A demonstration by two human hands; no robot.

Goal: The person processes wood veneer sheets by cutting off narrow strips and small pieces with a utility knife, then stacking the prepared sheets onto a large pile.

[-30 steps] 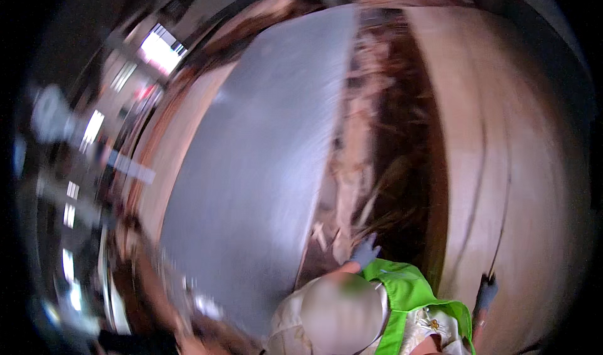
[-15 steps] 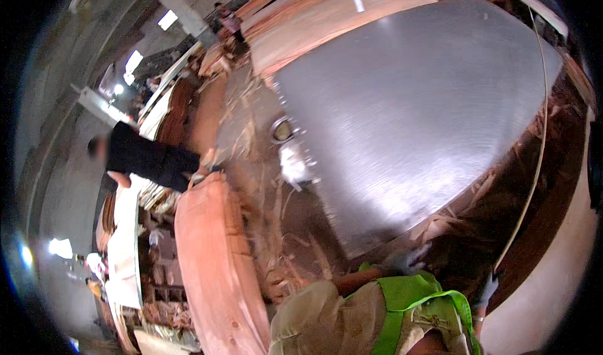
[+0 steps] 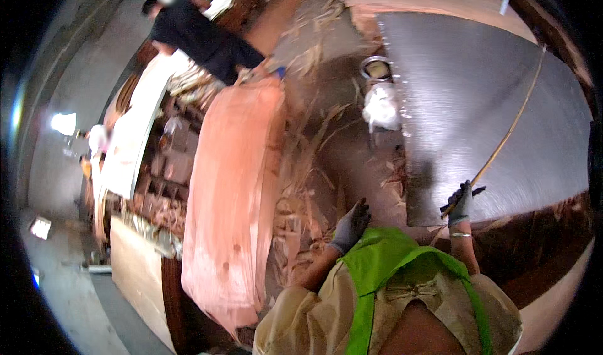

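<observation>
My right hand point(image 3: 461, 203), in a grey and black glove, is closed around the lower end of a long thin wooden stick point(image 3: 507, 135). The stick slants up and to the right over a large grey smooth-topped table point(image 3: 477, 85). My left hand point(image 3: 353, 226), also gloved, is held near my body, left of the table's near corner. Its fingers are stretched out and nothing shows in them.
A long pile of orange veneer sheets point(image 3: 229, 204) stands to the left. A person in dark clothes point(image 3: 195, 34) is at its far end. Veneer scraps point(image 3: 301, 210) litter the floor. Beside the table sit a white bag point(image 3: 381, 107) and a round container point(image 3: 375, 70).
My view has turned to the right, so the table and pile look shifted. The stick has swung from the table's right edge to over its top. My left hand has moved left, away from the table.
</observation>
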